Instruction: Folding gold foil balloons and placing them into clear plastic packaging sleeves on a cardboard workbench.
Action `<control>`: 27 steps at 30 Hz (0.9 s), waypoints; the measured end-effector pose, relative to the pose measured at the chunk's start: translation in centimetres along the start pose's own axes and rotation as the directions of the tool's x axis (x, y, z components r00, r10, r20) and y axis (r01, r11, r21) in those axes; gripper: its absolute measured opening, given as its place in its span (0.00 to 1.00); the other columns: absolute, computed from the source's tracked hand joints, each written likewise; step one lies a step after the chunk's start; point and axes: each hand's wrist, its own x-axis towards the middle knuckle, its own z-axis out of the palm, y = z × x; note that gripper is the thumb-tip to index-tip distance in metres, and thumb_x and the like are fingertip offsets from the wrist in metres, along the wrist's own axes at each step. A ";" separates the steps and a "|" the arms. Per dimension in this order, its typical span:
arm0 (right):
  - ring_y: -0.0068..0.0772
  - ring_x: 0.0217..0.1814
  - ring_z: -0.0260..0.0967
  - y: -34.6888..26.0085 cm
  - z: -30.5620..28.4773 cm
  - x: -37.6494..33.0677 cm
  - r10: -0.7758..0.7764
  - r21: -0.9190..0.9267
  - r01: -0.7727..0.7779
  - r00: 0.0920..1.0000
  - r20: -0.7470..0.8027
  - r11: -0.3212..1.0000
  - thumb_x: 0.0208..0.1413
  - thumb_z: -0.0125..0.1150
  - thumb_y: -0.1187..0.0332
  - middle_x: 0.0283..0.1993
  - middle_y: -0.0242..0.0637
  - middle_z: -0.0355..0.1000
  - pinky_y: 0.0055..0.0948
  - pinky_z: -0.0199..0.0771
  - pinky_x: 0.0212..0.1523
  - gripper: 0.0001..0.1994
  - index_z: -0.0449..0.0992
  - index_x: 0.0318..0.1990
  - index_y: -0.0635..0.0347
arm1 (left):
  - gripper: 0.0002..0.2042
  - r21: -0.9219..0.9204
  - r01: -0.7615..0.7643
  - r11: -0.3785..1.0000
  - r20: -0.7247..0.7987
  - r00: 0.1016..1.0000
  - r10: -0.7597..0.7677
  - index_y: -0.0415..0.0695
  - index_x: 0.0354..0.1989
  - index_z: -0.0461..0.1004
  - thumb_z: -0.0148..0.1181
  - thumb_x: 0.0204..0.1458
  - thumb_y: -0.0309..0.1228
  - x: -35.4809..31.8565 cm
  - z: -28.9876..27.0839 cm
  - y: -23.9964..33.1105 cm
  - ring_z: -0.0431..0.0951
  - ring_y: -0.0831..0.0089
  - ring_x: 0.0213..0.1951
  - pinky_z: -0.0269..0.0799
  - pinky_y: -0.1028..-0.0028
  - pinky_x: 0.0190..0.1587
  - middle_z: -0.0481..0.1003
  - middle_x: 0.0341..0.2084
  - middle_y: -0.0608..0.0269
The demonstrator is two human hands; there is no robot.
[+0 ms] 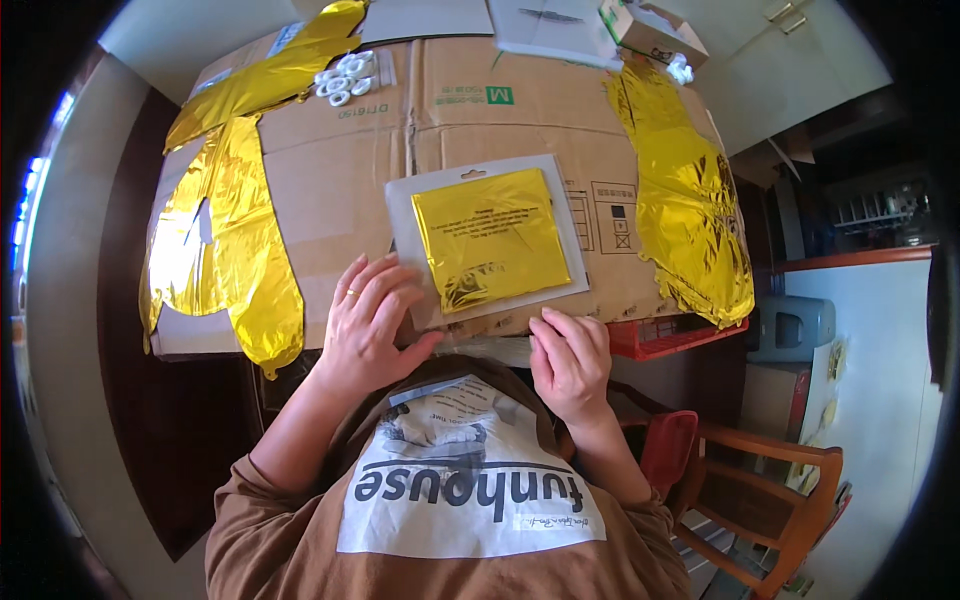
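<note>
In front of me lies a clear flat packet [492, 238] with a hang hole in its upper edge. Inside it is a folded sheet of gold foil with dark print. My left hand [370, 318] rests at the packet's left edge, fingers stretched out and apart, the fingertips touching the plastic. Just below the packet's lower right corner is my right hand [572, 362], its fingers curled and pressed together. Whatever it may pinch is hidden. Under the packet is a flattened cardboard sheet [340, 200] covering the table.
Flat gold foil balloons lie on the left [245, 235], at the far left [265, 75] and on the right [690, 200]. Several white rings [345, 78] sit near the back. An open box [655, 30] stands back right. A red basket [670, 340] and wooden chair [765, 500] are lower right.
</note>
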 end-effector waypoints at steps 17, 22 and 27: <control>0.45 0.47 0.74 3.7 -4.6 -0.4 0.116 -0.073 -0.111 0.990 0.077 0.991 0.49 0.70 0.75 0.48 0.39 0.76 0.41 0.74 0.51 0.14 0.81 0.46 0.59 | 0.17 -0.201 -0.219 0.955 0.056 0.970 0.235 0.43 0.42 0.76 0.73 0.41 0.26 2.7 0.9 0.5 0.74 0.51 0.57 0.68 0.51 0.63 0.75 0.48 0.56; 0.44 0.44 0.74 5.9 -4.9 1.1 0.255 0.155 -0.288 0.946 0.202 0.945 0.51 0.71 0.74 0.43 0.38 0.74 0.38 0.75 0.45 0.12 0.79 0.44 0.60 | 0.13 -0.262 -0.373 0.890 0.079 0.911 0.405 0.42 0.39 0.78 0.69 0.44 0.25 5.4 3.5 2.6 0.76 0.54 0.51 0.72 0.58 0.57 0.75 0.44 0.56; 0.43 0.40 0.74 6.9 -4.8 2.5 0.186 0.078 -0.216 0.940 0.286 0.973 0.47 0.74 0.73 0.38 0.36 0.72 0.39 0.75 0.42 0.12 0.79 0.39 0.60 | 0.19 -0.255 -0.531 0.808 0.130 0.809 0.573 0.44 0.50 0.79 0.64 0.46 0.28 11.3 6.7 3.4 0.71 0.56 0.63 0.65 0.55 0.67 0.75 0.56 0.57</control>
